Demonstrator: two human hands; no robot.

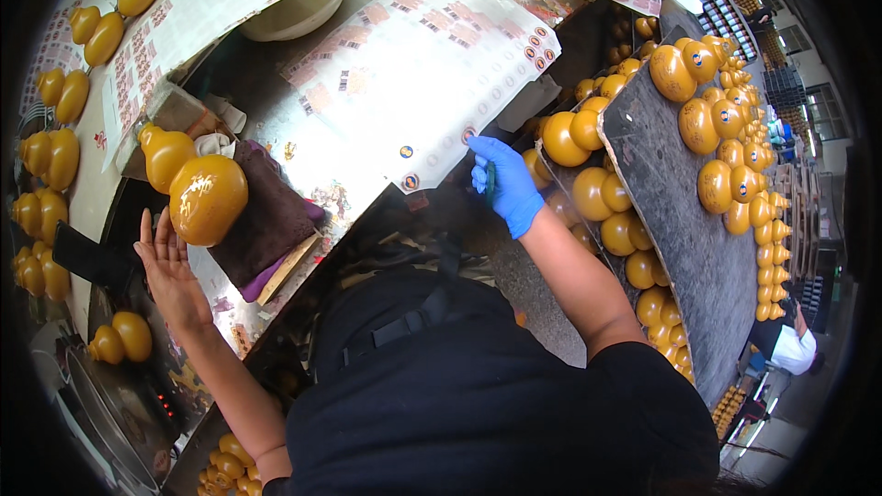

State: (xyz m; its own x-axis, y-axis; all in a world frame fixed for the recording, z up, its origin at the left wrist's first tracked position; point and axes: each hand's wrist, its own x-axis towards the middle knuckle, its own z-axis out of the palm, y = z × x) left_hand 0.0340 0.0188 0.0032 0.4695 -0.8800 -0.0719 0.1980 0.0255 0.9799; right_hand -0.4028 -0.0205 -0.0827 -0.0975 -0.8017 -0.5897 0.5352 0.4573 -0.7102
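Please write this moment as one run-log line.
left hand: bare, open, beside gourd on dark cloth | right hand: blue-gloved, fingertips at round sticker on white sheet

The right fingers (494,149) partly hide a dark-green object (490,184).

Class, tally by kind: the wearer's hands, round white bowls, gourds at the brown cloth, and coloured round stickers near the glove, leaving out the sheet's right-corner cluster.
Bare left hand: 1
Gloved right hand: 1
White bowl: 1
Gourd: 1
Round stickers: 3
Total: 7
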